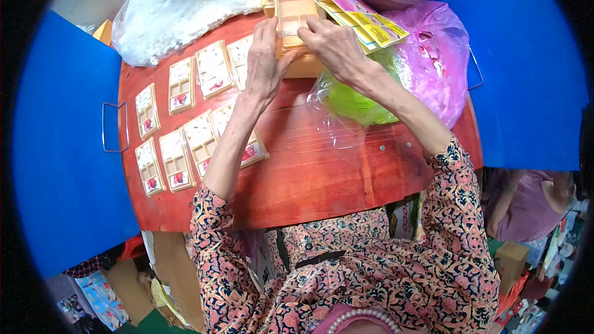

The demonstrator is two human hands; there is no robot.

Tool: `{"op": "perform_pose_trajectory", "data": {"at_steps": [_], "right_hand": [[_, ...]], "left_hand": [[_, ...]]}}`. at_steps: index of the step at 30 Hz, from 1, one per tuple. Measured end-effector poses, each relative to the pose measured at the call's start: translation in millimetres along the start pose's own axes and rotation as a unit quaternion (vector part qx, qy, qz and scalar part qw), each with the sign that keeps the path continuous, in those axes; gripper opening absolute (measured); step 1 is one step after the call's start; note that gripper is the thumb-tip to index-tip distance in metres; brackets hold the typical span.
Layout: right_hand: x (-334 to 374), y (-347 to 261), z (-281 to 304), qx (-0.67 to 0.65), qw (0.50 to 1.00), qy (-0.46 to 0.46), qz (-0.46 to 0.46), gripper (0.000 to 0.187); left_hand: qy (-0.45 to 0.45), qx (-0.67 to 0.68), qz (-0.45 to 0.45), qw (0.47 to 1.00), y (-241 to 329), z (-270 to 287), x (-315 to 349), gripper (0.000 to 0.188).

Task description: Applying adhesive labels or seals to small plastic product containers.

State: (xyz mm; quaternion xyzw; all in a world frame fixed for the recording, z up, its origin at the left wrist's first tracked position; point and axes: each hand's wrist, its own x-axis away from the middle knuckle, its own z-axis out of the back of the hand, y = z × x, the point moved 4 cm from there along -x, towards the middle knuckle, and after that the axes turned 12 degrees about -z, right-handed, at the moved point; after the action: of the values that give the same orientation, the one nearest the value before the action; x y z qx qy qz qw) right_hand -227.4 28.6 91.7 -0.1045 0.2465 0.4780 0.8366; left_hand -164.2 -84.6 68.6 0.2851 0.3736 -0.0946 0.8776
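Observation:
At the far middle of the red table, a stack of small tan plastic compartment trays stands between my hands. My left hand is closed along the left edge of the top tray, its thumb pointing inward. Curled fingers of my right hand grip the same tray at its right edge. What lies under my fingertips is hidden. Left of my left arm, several similar trays lie in two rows, with white pieces in some compartments and a red-printed card at the near end. My left forearm partly covers one tray.
A clear bag of white pieces lies at the far left. On the right are a pink bag, a green bag and a yellow printed packet. Blue panels flank the red table. Another person sits at right.

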Motion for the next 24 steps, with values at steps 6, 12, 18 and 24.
{"op": "perform_pose_trajectory", "data": {"at_steps": [6,12,18,24], "right_hand": [[7,30,31,0.013,0.989,0.087,-0.123,0.02],[36,61,13,-0.068,0.984,-0.017,-0.166,0.048],[42,63,7,0.05,0.987,-0.013,-0.153,0.027],[46,100,45,0.021,0.974,0.089,-0.208,0.028]], "left_hand": [[-0.019,-0.038,0.007,0.999,2,1,6,0.057],[-0.031,-0.021,-0.025,0.999,3,-2,1,0.049],[-0.053,-0.043,-0.055,0.996,0,-4,1,0.051],[-0.078,-0.001,-0.05,0.996,4,-10,-7,0.052]]}}
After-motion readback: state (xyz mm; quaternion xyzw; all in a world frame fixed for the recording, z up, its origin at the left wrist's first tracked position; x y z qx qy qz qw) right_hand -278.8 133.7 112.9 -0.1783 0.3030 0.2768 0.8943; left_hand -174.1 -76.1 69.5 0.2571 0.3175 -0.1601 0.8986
